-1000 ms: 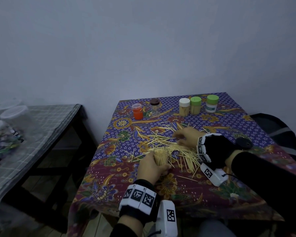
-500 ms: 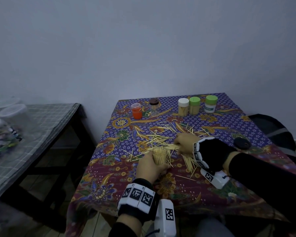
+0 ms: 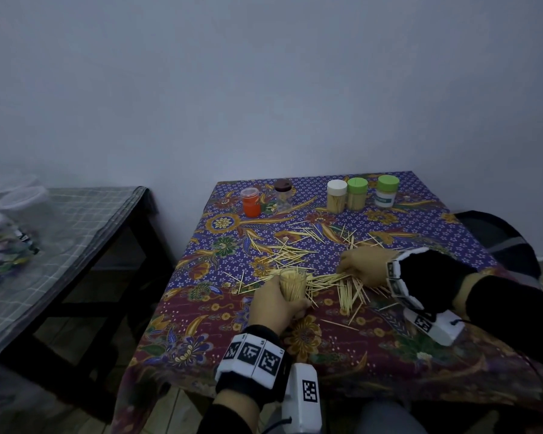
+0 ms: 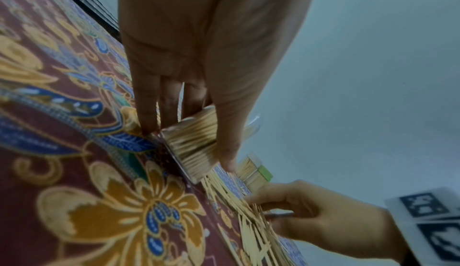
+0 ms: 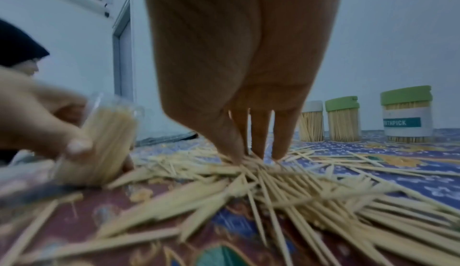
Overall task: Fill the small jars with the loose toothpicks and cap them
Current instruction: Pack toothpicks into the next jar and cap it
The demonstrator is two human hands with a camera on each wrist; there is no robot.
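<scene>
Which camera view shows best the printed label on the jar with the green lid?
The right wrist view. There the labelled jar stands side-on and its teal band reads "THPICK". The head view shows the same jar far off, label visible but too small to read. In the left wrist view I cannot find that jar.
</scene>
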